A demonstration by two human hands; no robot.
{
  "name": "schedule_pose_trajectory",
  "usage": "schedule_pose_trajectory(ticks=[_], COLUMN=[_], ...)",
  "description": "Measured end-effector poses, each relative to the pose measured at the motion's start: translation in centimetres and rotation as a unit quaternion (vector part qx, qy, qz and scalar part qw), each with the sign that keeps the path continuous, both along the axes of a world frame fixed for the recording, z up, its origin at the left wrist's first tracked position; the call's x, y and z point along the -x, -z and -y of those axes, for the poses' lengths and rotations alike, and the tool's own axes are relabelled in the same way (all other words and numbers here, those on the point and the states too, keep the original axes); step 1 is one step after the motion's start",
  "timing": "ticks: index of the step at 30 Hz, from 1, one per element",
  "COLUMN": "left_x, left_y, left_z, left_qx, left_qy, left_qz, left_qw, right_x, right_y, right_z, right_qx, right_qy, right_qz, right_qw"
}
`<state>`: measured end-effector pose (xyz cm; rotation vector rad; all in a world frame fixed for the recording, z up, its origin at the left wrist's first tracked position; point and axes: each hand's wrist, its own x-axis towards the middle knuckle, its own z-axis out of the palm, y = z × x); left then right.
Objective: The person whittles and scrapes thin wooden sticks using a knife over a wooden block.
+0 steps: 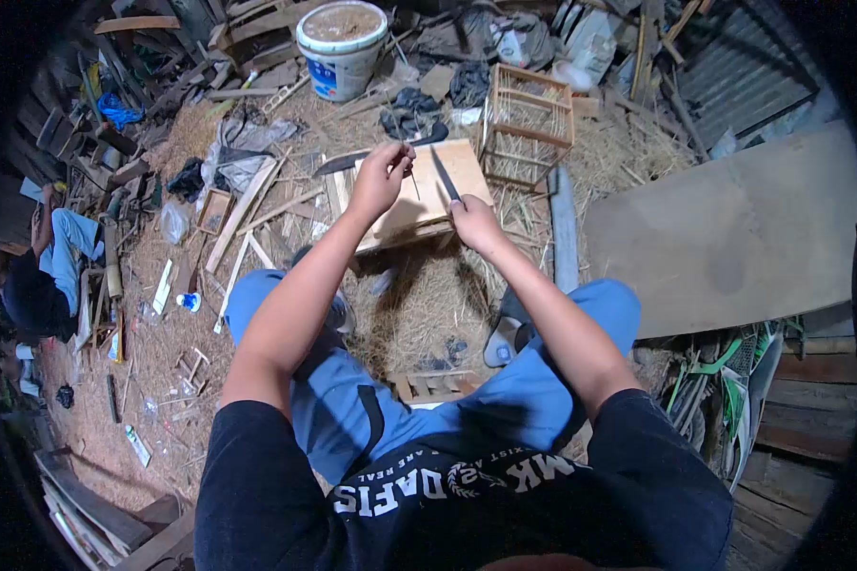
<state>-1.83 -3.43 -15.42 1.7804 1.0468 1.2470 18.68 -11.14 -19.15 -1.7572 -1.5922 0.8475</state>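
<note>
My right hand (476, 225) is closed round the handle of a knife (444, 173), its dark blade pointing away from me and up to the left. My left hand (381, 181) pinches a thin dark stick (415, 185) that hangs down from the fingertips. Both hands are over a low wooden bench (462, 155) with a pale flat top, in front of my knees. The knife and the stick are apart. A second, broader dark blade (341, 164) lies at the bench's left far edge, partly hidden behind my left hand.
A slatted wooden cage (528, 124) stands beyond the bench on the right, and a white bucket (343, 52) stands at the back. A large brown board (733, 228) lies to my right. Shavings and wood strips (243, 211) cover the ground. Another person (52, 266) sits far left.
</note>
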Motion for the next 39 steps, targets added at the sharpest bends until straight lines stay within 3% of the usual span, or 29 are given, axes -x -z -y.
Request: schedule_pose_trajectory(ticks=[9, 13, 19, 24, 29, 39], left_x=[-1.0, -1.3, -1.7, -1.8, -1.4, -1.1], left_y=[1.3, 1.6, 1.5, 1.5, 1.8, 3.8], left_z=[-0.4, -0.3, 0.7, 1.2, 2.0, 1.7], left_qx=[-0.030, 0.008, -0.031, -0.026, -0.011, -0.017], left_qy=[0.030, 0.008, -0.023, -0.055, -0.060, -0.100], left_qz=[-0.159, -0.059, -0.114, -0.118, -0.076, -0.044], left_qw=[0.986, 0.998, 0.993, 0.991, 0.995, 0.994], right_x=[1.7, 1.9, 3.6, 4.1, 4.0, 4.3], right_y=[2.8, 4.3, 4.1, 3.7, 5.8, 3.6], right_z=[-0.8, -1.8, -2.4, -2.5, -2.0, -1.9], right_qx=[0.017, 0.033, -0.025, 0.002, 0.009, -0.001], right_qy=[-0.023, -0.035, -0.034, -0.031, -0.027, -0.039], right_qz=[-0.021, -0.038, -0.060, -0.057, -0.040, -0.013], right_qw=[0.999, 0.998, 0.997, 0.998, 0.999, 0.999])
